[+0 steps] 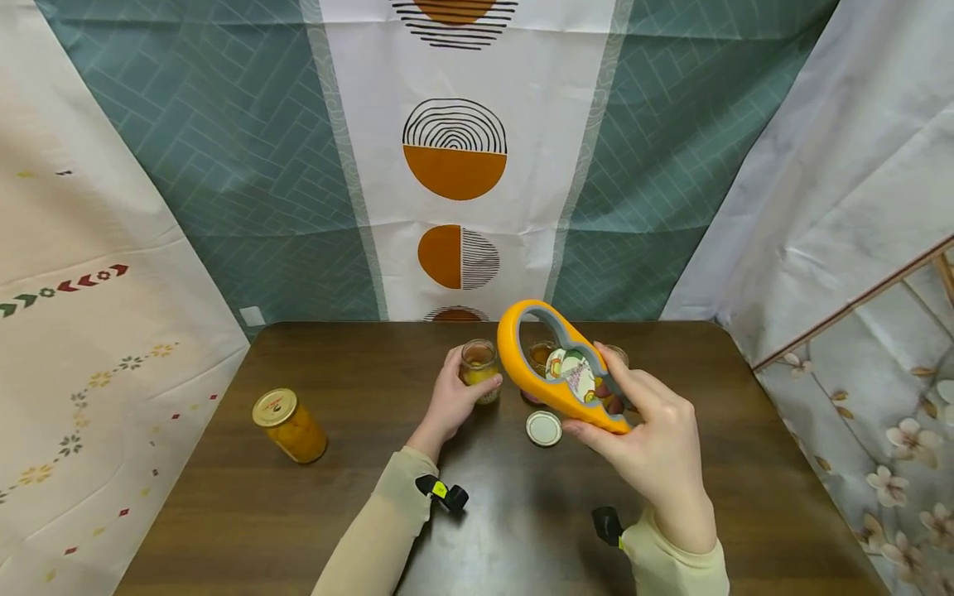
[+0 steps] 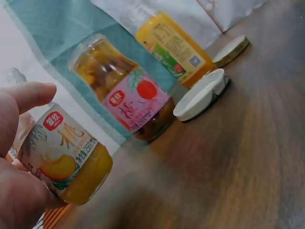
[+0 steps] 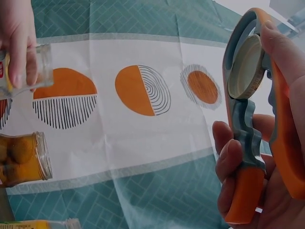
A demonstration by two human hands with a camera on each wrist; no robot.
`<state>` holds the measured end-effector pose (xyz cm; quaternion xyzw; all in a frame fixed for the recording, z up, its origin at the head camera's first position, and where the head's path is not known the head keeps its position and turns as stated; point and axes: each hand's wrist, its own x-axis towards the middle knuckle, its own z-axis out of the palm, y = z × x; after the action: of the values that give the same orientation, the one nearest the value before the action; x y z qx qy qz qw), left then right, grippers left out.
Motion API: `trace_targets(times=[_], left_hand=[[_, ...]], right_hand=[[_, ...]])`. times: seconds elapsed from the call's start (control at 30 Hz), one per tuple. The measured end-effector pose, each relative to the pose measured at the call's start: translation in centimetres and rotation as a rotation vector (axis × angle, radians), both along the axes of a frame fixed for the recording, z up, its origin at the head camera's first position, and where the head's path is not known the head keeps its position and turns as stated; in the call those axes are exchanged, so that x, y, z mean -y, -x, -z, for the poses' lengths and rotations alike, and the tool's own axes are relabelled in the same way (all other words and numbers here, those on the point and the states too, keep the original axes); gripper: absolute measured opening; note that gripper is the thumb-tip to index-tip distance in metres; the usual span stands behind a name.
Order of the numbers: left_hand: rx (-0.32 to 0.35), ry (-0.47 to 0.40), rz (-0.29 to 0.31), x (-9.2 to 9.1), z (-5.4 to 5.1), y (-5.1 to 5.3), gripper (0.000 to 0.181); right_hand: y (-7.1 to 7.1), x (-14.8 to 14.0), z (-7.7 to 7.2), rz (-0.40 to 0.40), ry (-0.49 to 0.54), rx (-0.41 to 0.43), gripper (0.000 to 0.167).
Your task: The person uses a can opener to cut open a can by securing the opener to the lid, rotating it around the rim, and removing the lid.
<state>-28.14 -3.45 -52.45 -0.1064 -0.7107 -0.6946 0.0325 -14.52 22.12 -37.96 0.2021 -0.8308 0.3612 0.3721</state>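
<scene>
My left hand [image 1: 456,393] grips an open glass jar [image 2: 66,148] with a peach label, standing upright on the table. In my right hand [image 1: 656,430] is an orange and grey jar opener [image 1: 547,364], raised over the table. A round metal lid [image 3: 246,67] sits in the opener's ring, its pale inner side facing the right wrist camera. Beyond the peach jar stands a lidless jar with a pink label [image 2: 138,100], partly hidden behind the opener in the head view. A white lid [image 1: 544,429] lies on the table nearby.
A jar of orange fruit [image 1: 289,424] with its gold lid on stands at the left of the table. Past the pink-labelled jar are a yellow jar [image 2: 176,50] and another lid [image 2: 232,50]. Patterned curtains [image 1: 261,165] hang behind the brown table [image 1: 462,538].
</scene>
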Motion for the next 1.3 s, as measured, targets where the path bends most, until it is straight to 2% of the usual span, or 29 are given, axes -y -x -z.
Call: trace_targets(times=[0.2,0.33,0.6,0.83,1.13,1.3], left_hand=[[0.07,0.012,-0.032,-0.3,0.8,0.3,0.06],[0.09,0.007,-0.037,-0.3,0.9,0.4,0.062],[0.083,0.055,-0.021,-0.1,0.9,0.3,0.07],[0.115,0.0,0.003,0.0,1.1,0.0,0.073],[0.088,-0.009,-0.003,0.1,1.4,0.1,0.077],[0.076,-0.005,-0.019,0.2,1.2,0.1,0.079]], right_hand=[[-0.1,0.3,-0.2,0.018,-0.001,0.007,0.088],[-0.1,0.4,-0.2,0.022,0.005,0.01,0.088],[0.2,0.3,0.1,0.001,-0.013,-0.011,0.087],[0.2,0.4,0.4,0.005,-0.018,-0.013,0.087],[0.3,0.4,0.6,0.02,-0.028,-0.015,0.088],[0.2,0.4,0.5,0.019,-0.031,-0.013,0.089]])
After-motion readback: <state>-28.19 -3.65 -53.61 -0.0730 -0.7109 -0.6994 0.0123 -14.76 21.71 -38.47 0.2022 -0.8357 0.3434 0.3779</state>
